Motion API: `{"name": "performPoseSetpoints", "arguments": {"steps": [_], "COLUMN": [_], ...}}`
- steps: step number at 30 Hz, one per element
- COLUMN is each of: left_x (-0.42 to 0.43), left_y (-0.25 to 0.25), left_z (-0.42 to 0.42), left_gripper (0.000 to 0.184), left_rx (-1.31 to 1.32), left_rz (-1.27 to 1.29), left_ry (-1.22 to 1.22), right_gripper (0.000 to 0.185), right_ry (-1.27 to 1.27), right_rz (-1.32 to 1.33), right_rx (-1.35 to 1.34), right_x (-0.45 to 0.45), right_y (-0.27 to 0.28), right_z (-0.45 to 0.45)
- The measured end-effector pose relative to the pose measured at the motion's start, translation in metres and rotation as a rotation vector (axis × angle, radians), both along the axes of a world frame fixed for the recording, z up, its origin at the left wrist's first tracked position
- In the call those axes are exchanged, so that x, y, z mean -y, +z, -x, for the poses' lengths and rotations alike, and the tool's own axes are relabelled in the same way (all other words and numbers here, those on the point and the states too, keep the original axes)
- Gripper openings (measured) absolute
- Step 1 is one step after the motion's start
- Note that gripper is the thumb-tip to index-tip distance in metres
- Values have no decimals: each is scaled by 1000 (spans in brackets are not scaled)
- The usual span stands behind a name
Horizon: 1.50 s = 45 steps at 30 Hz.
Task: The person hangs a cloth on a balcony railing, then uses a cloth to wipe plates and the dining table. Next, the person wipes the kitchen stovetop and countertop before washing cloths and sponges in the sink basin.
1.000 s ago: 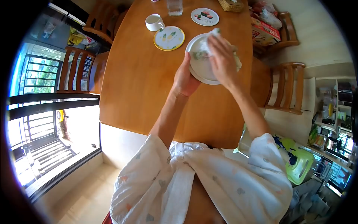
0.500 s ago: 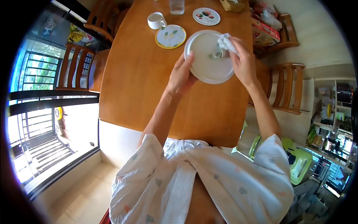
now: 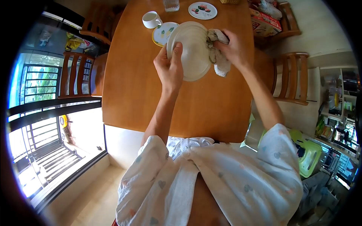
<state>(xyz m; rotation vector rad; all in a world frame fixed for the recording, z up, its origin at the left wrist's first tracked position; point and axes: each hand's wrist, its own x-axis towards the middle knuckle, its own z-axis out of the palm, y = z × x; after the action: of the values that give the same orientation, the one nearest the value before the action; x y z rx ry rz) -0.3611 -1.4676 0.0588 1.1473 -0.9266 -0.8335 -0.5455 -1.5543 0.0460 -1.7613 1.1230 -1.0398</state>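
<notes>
A round, pale lid-like disc (image 3: 194, 54) is held up in front of me, tilted, above the wooden table (image 3: 151, 101). My left hand (image 3: 170, 67) grips its left rim, thumb on the near face and fingers behind. My right hand (image 3: 233, 49) pinches a crumpled cloth (image 3: 218, 52), white with greyish-green patches, against the disc's right edge. Behind the disc lies a yellow-rimmed coaster (image 3: 160, 34) with pineapple pictures, partly covered by it. A white mug (image 3: 151, 19) stands beside that coaster.
At the table's far side are a white round coaster (image 3: 203, 10) with a pink design, a clear glass (image 3: 171, 5) and a wicker basket (image 3: 229, 1). Wooden chairs (image 3: 77, 73) flank the table. A red box (image 3: 265, 23) rests on a right-hand chair.
The disc has moved left and turned to a steeper tilt. The cloth has gone from the disc's face to its right edge, and more of it hangs down.
</notes>
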Motion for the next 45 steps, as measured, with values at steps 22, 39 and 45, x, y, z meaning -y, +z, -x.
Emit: {"name": "performPoseSetpoints", "arguments": {"steps": [22, 39, 45], "left_x": [19, -2, 3], "left_y": [-59, -2, 6], "left_z": [-12, -19, -41], "left_gripper": [50, 52, 46], "left_rx": [-896, -145, -276], "left_rz": [-106, 11, 30], "left_ry": [-163, -234, -230], "right_gripper": [37, 11, 13], "right_ry": [-205, 52, -3], "right_rz": [-357, -408, -162], "right_rx": [857, 199, -319], "right_x": [-75, -34, -45], "right_y": [19, 15, -27], "right_z": [26, 32, 51]}}
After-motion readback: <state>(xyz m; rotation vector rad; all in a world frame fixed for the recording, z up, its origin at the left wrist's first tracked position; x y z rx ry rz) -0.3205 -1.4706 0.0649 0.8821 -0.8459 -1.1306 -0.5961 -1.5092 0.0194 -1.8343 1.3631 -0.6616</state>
